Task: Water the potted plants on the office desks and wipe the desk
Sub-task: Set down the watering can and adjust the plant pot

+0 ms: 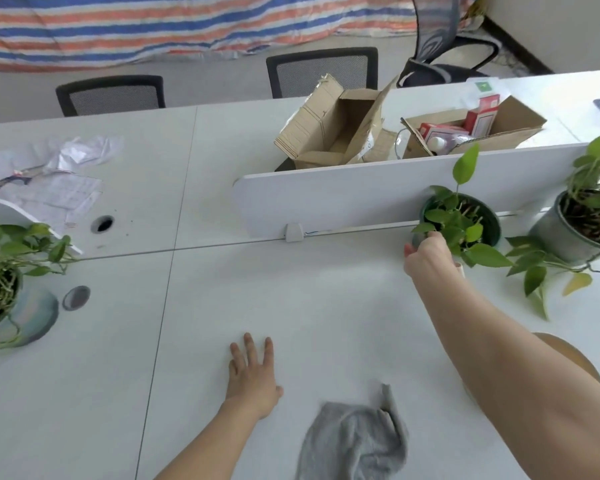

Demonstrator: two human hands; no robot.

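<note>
My right fingers (430, 236) are curled round the near left side of the green pot (494, 230), one hooked over its rim. My left fingers (249, 351) lie spread and flat on the tabletop (291, 299), holding nothing. The pot stands beyond my right fingers, close against the white panel (326, 199). Because I hold it from one side only, I think a lift or a pull could tip it away from my grip and shed dark soil on the pale surface. Its tall stalk (465, 168) leans up across the panel and might catch there. To the right of my grip, the trailing vine (534, 268) of the metal pot (551, 237) lies near enough to tangle if I swing that way. The green pot is round and smooth and looks like thin plastic, so it may flex under a squeeze. Its leaves are glossy, pointed and heart-shaped. The metal pot is dull grey and tapers like a bucket. The tabletop is matte white, hard, and crossed by thin seams. The grey cloth (354, 441) lies crumpled and soft just right of my left fingers and nearer to me, untouched.
</note>
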